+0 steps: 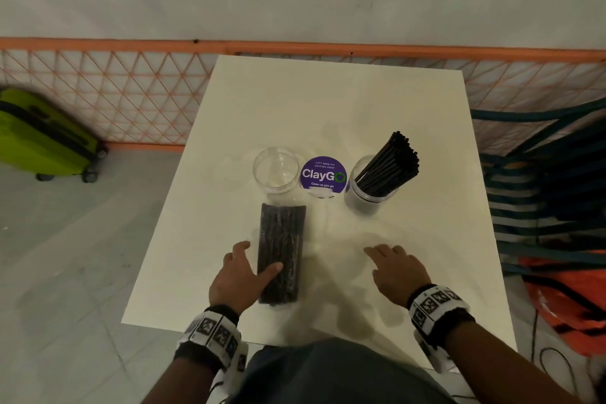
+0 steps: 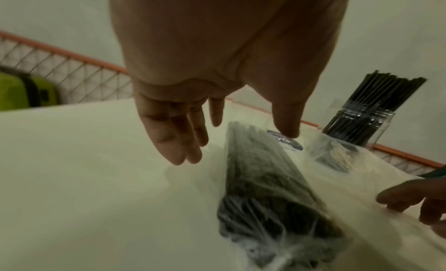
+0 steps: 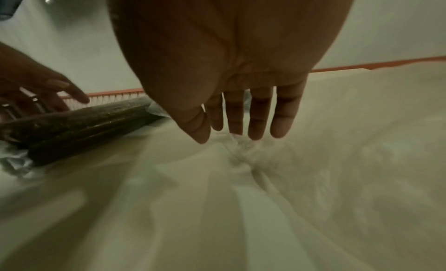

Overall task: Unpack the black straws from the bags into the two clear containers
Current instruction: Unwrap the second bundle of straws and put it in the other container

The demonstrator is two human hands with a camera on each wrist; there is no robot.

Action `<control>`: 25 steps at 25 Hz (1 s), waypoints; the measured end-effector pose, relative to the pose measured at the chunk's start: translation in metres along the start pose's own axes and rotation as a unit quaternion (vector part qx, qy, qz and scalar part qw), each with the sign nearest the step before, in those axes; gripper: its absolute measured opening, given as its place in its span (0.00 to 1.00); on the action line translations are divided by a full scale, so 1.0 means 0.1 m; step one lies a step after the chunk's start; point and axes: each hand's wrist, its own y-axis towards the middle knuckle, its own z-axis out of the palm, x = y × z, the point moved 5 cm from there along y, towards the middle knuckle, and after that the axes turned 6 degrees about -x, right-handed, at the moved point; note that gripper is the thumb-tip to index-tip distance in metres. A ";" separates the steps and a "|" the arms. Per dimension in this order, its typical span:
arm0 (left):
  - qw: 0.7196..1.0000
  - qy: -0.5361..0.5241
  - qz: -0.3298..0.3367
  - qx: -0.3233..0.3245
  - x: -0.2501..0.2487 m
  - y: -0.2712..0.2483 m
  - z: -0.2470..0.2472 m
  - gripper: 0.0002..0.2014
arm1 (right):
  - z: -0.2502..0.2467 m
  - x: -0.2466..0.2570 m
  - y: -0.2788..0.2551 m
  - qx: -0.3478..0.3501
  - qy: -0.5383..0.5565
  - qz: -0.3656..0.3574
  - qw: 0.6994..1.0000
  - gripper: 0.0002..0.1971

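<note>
A clear bag packed with black straws lies lengthwise on the white table. My left hand is over its near half, fingers straight down the left side and thumb across the top. My right hand hovers flat, fingers straight, over a crumpled empty clear bag. Beyond stand an empty clear container and a second clear container filled with black straws.
A purple round ClayGo sticker sits between the containers. An orange mesh fence runs behind the table. A green suitcase stands on the floor to the left. Stacked dark chairs and orange material are on the right.
</note>
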 end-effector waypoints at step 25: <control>0.935 -0.287 0.125 0.169 -0.61 -0.33 -0.82 0.26 | -0.86 1.38 0.08 -0.138 0.196 -0.094 0.966 0.35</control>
